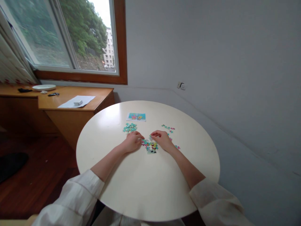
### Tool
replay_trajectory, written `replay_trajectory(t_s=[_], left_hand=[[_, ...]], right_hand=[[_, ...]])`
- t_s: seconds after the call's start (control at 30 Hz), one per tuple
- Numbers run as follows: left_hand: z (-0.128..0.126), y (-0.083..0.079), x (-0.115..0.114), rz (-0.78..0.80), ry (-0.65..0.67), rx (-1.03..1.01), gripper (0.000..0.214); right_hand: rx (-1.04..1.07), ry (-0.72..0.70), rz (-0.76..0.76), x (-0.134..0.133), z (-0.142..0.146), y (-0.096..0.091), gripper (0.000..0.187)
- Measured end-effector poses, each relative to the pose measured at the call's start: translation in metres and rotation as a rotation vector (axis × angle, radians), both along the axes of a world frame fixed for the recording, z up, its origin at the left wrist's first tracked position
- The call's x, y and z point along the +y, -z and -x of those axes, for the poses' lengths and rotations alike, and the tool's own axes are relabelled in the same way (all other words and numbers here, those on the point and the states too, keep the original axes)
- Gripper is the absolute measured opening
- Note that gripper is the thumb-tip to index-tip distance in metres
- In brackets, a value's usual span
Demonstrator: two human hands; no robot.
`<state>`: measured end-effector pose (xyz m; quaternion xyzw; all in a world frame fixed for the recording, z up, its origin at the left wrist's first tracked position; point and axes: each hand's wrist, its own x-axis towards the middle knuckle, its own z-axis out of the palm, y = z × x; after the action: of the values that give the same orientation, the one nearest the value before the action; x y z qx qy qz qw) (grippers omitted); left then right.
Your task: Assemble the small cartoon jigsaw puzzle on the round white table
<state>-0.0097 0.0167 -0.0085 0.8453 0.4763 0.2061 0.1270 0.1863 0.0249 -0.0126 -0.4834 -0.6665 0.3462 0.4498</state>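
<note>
A partly joined jigsaw puzzle (150, 147) with a yellow cartoon figure lies near the middle of the round white table (141, 188). My left hand (133, 141) rests at its left edge with fingers curled, fingertips on the pieces. My right hand (162, 139) lies at its right edge, fingers bent and pinched against the puzzle's top. A clump of teal pieces (129, 127) sits just beyond my left hand. Loose pieces (168, 127) lie beyond my right hand. A small reference picture (136, 117) lies further back.
A wooden desk (70, 110) stands to the left under a window, bearing a white plate (44, 87), a sheet of paper (76, 101) and small dark items. A grey wall with a socket (181, 85) runs behind and to the right. Wooden floor is at the left.
</note>
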Motion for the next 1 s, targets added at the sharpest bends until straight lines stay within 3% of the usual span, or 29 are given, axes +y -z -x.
replay_trajectory(t_s=[0.1, 0.27, 0.47, 0.57, 1.0], left_hand=[[0.001, 0.001, 0.001, -0.011, 0.007, 0.008, 0.026], [0.002, 0.004, 0.003, -0.036, 0.012, 0.008, 0.026], [0.002, 0.005, 0.004, -0.034, 0.014, 0.004, 0.026], [0.001, 0.005, 0.004, -0.039, 0.015, 0.002, 0.026], [0.0, 0.005, 0.005, -0.051, 0.014, 0.008, 0.024]], right_hand=[[0.062, -0.003, 0.018, 0.004, 0.001, -0.005, 0.015], [-0.031, -0.051, -0.01, 0.011, 0.012, -0.013, 0.012], [0.012, 0.075, -0.024, 0.019, 0.026, 0.003, 0.009], [-0.027, 0.055, -0.078, 0.015, 0.027, 0.009, 0.008], [-0.094, 0.002, -0.117, 0.005, 0.025, 0.005, 0.008]])
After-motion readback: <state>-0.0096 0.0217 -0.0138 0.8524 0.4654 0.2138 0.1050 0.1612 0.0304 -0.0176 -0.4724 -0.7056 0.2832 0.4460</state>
